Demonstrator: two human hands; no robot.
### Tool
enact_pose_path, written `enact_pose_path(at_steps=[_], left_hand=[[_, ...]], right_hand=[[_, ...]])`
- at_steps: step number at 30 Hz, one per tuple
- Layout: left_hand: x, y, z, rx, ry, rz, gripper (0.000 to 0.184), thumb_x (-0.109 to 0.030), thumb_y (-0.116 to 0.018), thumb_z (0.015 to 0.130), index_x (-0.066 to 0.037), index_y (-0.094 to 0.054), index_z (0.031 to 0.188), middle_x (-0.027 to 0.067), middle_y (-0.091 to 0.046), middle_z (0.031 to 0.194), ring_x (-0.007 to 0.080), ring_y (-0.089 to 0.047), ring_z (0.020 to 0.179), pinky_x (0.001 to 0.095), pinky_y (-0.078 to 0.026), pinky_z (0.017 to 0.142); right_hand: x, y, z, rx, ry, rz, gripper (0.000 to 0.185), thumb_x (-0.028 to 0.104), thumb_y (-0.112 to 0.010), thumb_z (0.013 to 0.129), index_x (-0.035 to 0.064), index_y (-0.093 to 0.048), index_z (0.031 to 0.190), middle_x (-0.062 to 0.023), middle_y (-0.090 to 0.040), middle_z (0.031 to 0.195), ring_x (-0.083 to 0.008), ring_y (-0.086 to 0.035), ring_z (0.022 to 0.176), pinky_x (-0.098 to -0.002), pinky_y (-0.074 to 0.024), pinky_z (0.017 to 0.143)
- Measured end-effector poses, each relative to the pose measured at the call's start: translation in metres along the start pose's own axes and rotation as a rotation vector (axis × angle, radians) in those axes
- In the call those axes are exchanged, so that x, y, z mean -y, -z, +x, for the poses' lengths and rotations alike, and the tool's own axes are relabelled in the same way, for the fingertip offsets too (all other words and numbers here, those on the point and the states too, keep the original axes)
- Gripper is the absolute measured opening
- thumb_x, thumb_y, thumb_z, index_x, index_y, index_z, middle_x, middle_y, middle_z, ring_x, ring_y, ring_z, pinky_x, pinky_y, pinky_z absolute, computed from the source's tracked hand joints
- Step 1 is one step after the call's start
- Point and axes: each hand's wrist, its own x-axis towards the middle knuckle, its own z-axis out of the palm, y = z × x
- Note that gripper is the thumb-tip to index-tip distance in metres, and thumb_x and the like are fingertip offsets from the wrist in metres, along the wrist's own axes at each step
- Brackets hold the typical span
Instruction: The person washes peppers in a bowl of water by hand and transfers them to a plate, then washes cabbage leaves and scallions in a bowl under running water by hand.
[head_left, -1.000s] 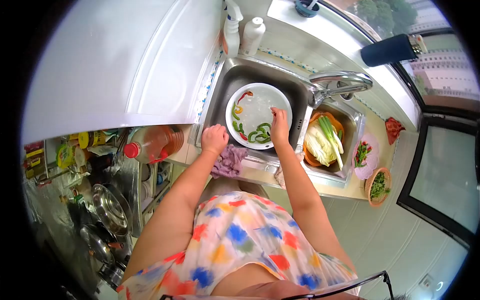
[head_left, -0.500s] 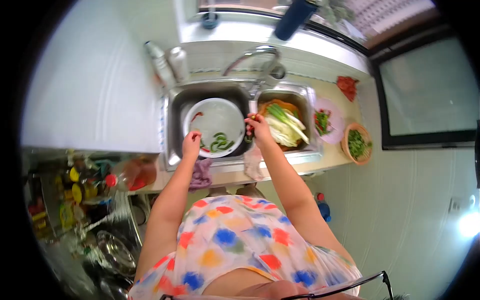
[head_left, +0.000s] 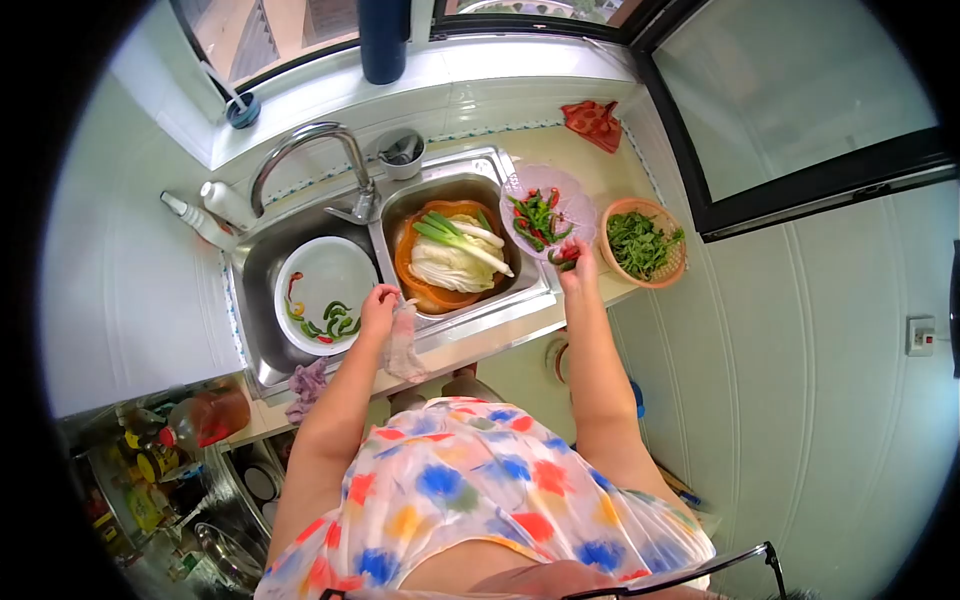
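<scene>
My right hand point(head_left: 578, 266) is closed around a few red and green chili peppers point(head_left: 564, 256). It is at the front edge of a pink plate point(head_left: 575, 205), where several red and green chili peppers point(head_left: 538, 216) lie. My left hand point(head_left: 377, 310) is beside the right rim of a white basin point(head_left: 328, 258) in the left sink bowl. Its fingers are curled together, and anything in them is too small to make out. In the basin are several green peppers point(head_left: 338, 316) and some red ones, in water.
The right sink bowl holds an orange basket point(head_left: 408, 262) with cabbage point(head_left: 450, 265) and green onions point(head_left: 450, 235). A basket of leafy greens point(head_left: 640, 245) stands right of the plate. The faucet point(head_left: 310, 135) arches behind the sink. Cloths point(head_left: 404, 345) hang over its front edge.
My right hand has moved right, from the sink divider to the plate, carrying peppers. My left hand has moved from over the basin's front to its right rim. The view has shifted right.
</scene>
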Motion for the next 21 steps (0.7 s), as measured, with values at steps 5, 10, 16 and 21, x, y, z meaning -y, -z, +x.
enact_pose_path(at_steps=[5,10,16,21], left_hand=[[0.001,-0.027,0.006,-0.042,0.033,-0.059,0.013,-0.002,-0.049,0.084,-0.002,-0.060,0.090,0.0037,-0.060,0.082,0.0102,-0.054,0.070,0.0231,-0.045,0.067],[0.003,-0.031,0.001,-0.064,0.050,-0.055,0.013,-0.002,-0.049,0.084,-0.002,-0.060,0.090,0.0041,-0.061,0.083,0.0105,-0.055,0.070,0.0233,-0.046,0.067],[0.012,-0.016,-0.006,-0.099,0.090,-0.077,0.013,-0.001,-0.049,0.084,-0.003,-0.060,0.091,0.0040,-0.060,0.082,0.0102,-0.054,0.068,0.0230,-0.046,0.066],[0.003,0.020,-0.013,-0.123,0.047,-0.146,0.012,-0.001,-0.049,0.085,-0.002,-0.059,0.090,0.0043,-0.060,0.082,0.0104,-0.053,0.067,0.0227,-0.046,0.065]], right_hand=[[0.013,0.022,0.074,0.030,-0.054,0.053,0.010,0.020,-0.054,0.086,0.0119,-0.049,0.082,-0.0049,-0.052,0.070,-0.0202,-0.051,0.067,-0.0409,-0.0444,0.070],[0.010,-0.022,0.057,-0.032,-0.157,-0.144,0.048,0.040,-0.050,0.087,0.0074,-0.043,0.122,-0.0129,-0.047,0.109,-0.0280,-0.044,0.101,-0.0522,-0.0282,0.099],[0.015,-0.040,0.029,0.207,-0.082,-0.130,0.071,0.052,-0.040,0.090,0.0051,-0.024,0.141,-0.0157,-0.015,0.147,-0.0260,-0.016,0.136,-0.0467,-0.0160,0.108],[-0.007,-0.061,-0.007,0.330,0.014,-0.185,0.050,0.043,-0.040,0.093,0.0042,-0.048,0.124,-0.0161,-0.039,0.135,-0.0246,-0.037,0.126,-0.0418,-0.0308,0.103]])
